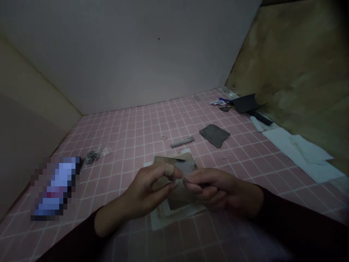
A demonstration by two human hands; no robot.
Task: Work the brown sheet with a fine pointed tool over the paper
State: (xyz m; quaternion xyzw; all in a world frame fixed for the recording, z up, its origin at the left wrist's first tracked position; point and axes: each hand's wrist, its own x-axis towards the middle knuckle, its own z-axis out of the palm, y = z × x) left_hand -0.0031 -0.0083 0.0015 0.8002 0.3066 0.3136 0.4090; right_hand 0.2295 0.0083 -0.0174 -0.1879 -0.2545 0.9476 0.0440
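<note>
Right grip [218, 185] pinches a tiny piece [179, 179], probably light, best held edgewise, left grip [148, 189] closure unclear, grey rod [182, 142] at twelve o'clock

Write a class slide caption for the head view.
Left hand and right hand close together above a pale sheet on a pink gridded surface, a grey rod and dark sheet beyond.

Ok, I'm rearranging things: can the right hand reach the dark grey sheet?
Probably yes: the right hand looks occupied, but only pink gridded surface shows between it and the dark grey sheet.
</note>
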